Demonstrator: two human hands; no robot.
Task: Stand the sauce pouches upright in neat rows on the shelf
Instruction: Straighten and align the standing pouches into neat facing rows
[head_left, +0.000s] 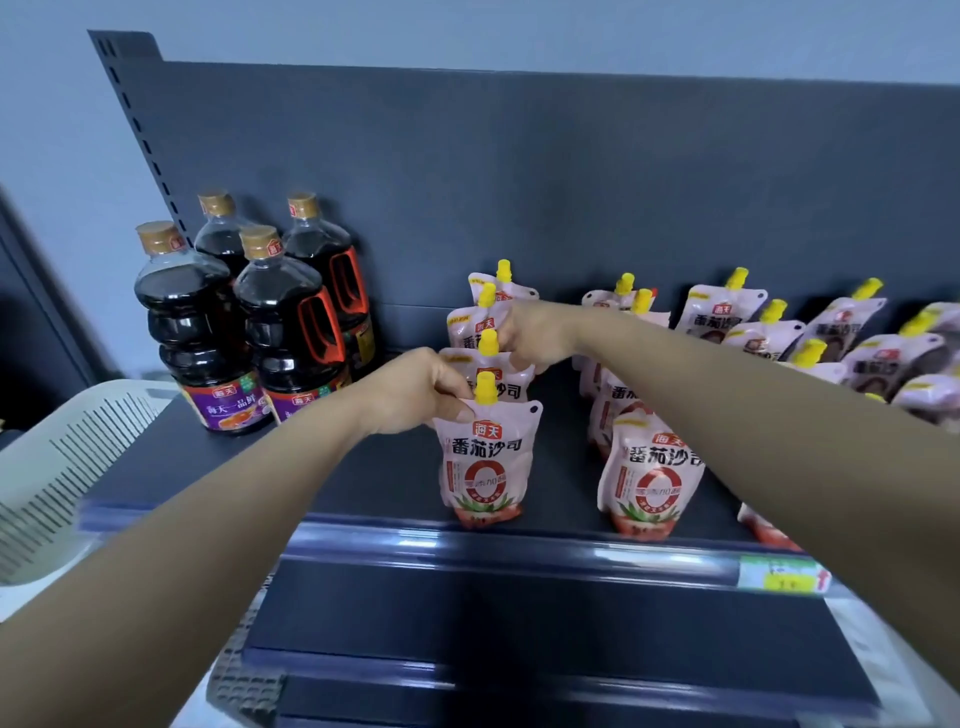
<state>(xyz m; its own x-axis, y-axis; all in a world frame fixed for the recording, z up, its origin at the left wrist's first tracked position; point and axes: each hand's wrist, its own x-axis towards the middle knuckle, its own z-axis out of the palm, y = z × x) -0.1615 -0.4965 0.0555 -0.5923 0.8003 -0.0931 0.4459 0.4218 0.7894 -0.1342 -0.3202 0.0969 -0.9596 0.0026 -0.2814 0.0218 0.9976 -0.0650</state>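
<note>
Head view: we see the left hand (415, 389) pinching the front pouch (485, 462) at its top, beside the yellow spout. The pouch is upright at the shelf (363, 467) front edge. Right hand (530, 332) is curled on the second pouch (511, 387) just behind it, probably; the grip is partly hidden. Next row (652, 478) stands to the right. Bottles (249, 322) are far left.
</note>
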